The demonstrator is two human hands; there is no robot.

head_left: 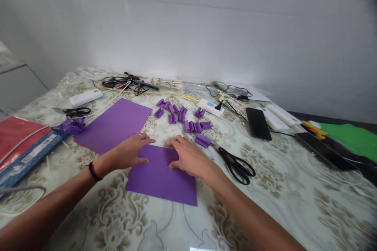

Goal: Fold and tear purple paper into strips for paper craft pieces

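The purple paper (165, 182) could be skewed by uneven pressure from the left hand (129, 150) and right hand (188, 157), thumbs spread from fingers, though fingertip contact is unclear.

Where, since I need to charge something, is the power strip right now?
In the head view, the power strip lies slightly right of centre, beside a purple piece, a black plug near its right end.

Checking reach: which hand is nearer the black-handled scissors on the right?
Right. The right hand is left of the black-handled scissors; the left hand is farther left.
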